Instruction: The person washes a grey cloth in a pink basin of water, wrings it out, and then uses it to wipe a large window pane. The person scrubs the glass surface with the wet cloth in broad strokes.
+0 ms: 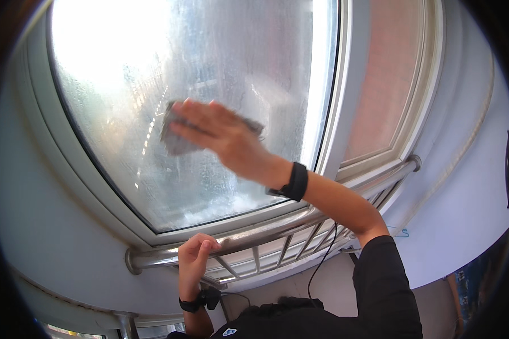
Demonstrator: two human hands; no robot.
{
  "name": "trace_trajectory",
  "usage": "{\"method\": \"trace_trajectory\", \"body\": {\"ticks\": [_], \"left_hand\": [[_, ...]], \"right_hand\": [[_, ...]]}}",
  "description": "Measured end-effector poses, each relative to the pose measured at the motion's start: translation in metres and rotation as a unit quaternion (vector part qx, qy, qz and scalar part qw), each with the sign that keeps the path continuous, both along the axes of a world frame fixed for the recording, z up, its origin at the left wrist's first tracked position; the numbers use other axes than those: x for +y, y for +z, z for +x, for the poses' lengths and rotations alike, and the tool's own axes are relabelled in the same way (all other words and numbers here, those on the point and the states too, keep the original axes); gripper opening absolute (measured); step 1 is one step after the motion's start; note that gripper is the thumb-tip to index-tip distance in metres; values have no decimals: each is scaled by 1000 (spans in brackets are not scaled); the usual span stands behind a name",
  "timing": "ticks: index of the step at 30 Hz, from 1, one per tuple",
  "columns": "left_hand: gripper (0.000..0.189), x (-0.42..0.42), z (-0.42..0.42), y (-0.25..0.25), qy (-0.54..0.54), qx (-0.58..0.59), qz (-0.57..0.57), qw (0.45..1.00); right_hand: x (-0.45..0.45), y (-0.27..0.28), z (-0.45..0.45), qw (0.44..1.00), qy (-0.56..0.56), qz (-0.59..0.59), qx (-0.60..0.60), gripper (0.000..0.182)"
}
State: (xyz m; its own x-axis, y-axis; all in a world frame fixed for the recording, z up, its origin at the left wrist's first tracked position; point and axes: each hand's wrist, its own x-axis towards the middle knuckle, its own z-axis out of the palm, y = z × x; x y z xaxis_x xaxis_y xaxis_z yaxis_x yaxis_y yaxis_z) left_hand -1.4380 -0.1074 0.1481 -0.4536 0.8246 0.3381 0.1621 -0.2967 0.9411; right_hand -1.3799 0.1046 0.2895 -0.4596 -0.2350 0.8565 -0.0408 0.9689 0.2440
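Observation:
My right hand (225,135) presses a grey cloth (178,142) flat against the window pane (220,186), with the fingers spread over it. Hand and cloth are slightly blurred. Streaks and droplets mark the glass, and a whitish patch runs along its lower edge. Lower down, my left hand (195,256) rests with curled fingers at the metal handrail (263,237) below the window. Whether those fingers grip the rail cannot be made out. Both wrists wear black bands, and the left one carries a small black device.
A white window frame (97,195) surrounds the pane. Metal balusters (254,258) stand under the rail, and a black cable (322,258) hangs beside them. On the right are a second window panel (384,80), a pale rope (458,163) and a turquoise hanger (401,232).

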Motion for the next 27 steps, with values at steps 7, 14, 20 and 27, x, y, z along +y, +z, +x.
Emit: {"method": "trace_trajectory", "body": {"ticks": [7,14,20,27], "left_hand": [[26,-27,-7,-12,44,-3,39,998],[23,-23,-10,-14,8,-64,43,997],[21,-43,-19,-20,33,-69,64,995],[10,-47,-58,-42,256,150,10,955]], "right_hand": [[67,129,58,906,-206,-15,370,60],[-21,-31,-4,962,-21,227,-151,46],[-35,42,-30,974,-89,203,-37,51],[-70,107,-105,970,-49,187,144,42]]}}
